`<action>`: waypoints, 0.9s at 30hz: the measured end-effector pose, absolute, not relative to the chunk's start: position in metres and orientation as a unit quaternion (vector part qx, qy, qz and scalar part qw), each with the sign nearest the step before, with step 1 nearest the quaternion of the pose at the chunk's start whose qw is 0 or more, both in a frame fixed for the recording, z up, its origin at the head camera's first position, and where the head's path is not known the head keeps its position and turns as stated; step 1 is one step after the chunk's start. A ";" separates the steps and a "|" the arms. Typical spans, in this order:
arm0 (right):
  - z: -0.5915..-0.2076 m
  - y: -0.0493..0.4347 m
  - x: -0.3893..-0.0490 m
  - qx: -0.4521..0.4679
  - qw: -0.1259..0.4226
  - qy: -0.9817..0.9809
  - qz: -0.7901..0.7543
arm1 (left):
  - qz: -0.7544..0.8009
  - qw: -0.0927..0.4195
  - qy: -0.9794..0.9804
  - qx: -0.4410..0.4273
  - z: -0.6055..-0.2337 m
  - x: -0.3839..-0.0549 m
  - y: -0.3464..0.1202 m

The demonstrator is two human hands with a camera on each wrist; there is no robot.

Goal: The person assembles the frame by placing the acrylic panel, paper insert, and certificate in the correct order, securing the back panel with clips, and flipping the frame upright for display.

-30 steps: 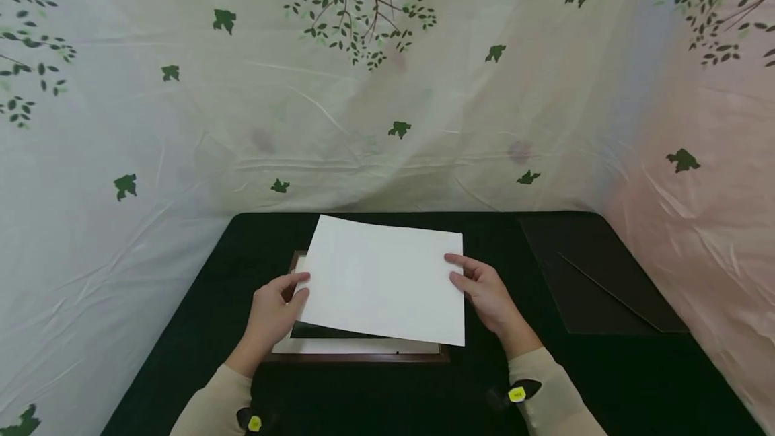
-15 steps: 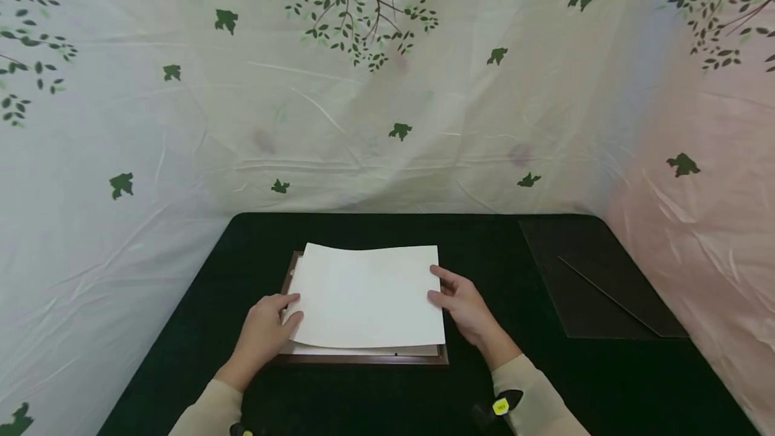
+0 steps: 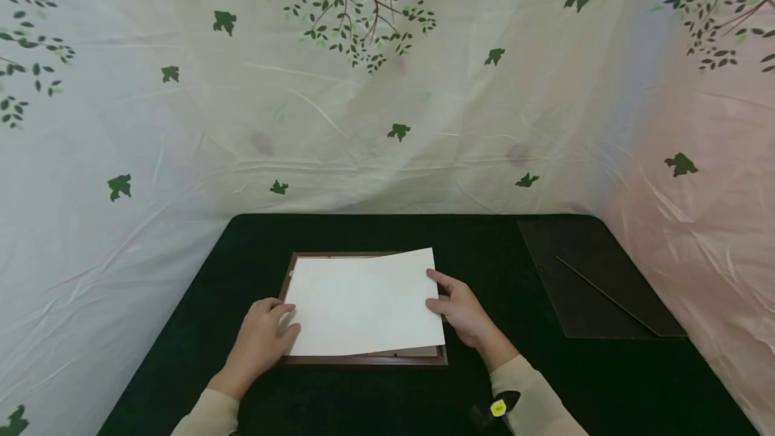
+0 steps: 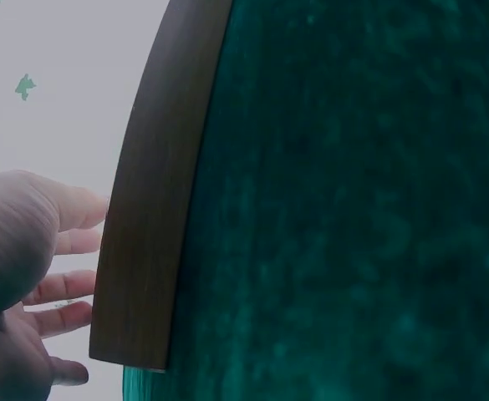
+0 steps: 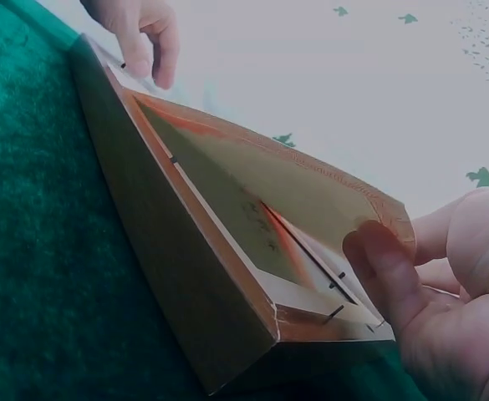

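White sheet point(image 3: 363, 305), as my head feed shows it, lies over the brown picture frame point(image 3: 363, 360) near the middle of the dark green surface point(image 3: 339, 399). Largest of all is the cloth backdrop point(image 3: 387, 99), printed with leaves and running out of my view at the top and both sides. Below it, the surface is cut off at the near edge. At its right I see a dark panel point(image 3: 611, 274), whose far right corner I can hardly separate from the surface. The frame is mostly covered, so from above I get only its rails. The sheet's left end lies low; its right end tilts up. My right wrist feed shows its tan underside with orange edging, and a dim interior with marks I cannot read. Both cream sleeves point(image 3: 535, 392) are cropped at the bottom. The right hand point(image 3: 463, 311) pinches the sheet's right edge between thumb and fingers. The left hand point(image 3: 257, 338) is at the left rail, thumb and fingers apart; I cannot tell whether its tips touch the sheet or only the frame. Across the panel runs a thin strip point(image 3: 605, 295), perhaps a rod, perhaps a flap's edge. Smallest are a yellow tag point(image 3: 498, 408) at the right wrist and dark tabs point(image 5: 334, 313) inside the frame.
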State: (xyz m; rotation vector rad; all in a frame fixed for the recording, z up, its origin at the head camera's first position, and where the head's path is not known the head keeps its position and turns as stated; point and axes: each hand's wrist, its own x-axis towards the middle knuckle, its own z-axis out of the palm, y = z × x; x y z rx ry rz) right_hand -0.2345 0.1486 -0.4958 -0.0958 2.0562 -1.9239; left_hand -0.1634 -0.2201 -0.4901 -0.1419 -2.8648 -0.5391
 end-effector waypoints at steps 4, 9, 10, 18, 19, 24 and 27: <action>-0.495 0.147 -0.233 -0.031 0.161 0.722 -0.672 | -0.177 0.094 -0.978 -0.061 -0.494 -0.162 -0.224; -0.496 0.144 -0.231 -0.040 0.154 0.734 -0.660 | -0.144 0.066 -0.982 -0.099 -0.498 -0.163 -0.226; -0.496 0.143 -0.231 -0.041 0.152 0.738 -0.656 | -0.140 0.061 -0.983 -0.105 -0.498 -0.163 -0.226; -0.501 0.138 -0.230 -0.051 0.140 0.761 -0.632 | -0.130 0.020 -0.985 -0.115 -0.499 -0.163 -0.223; -0.502 0.138 -0.230 -0.051 0.138 0.764 -0.629 | -0.130 0.022 -0.984 -0.117 -0.499 -0.163 -0.223; -0.500 0.139 -0.229 -0.049 0.118 0.784 -0.607 | -0.125 0.045 -0.983 -0.125 -0.502 -0.163 -0.224; -0.497 0.141 -0.228 -0.049 0.100 0.804 -0.584 | -0.117 0.054 -0.983 -0.133 -0.504 -0.163 -0.224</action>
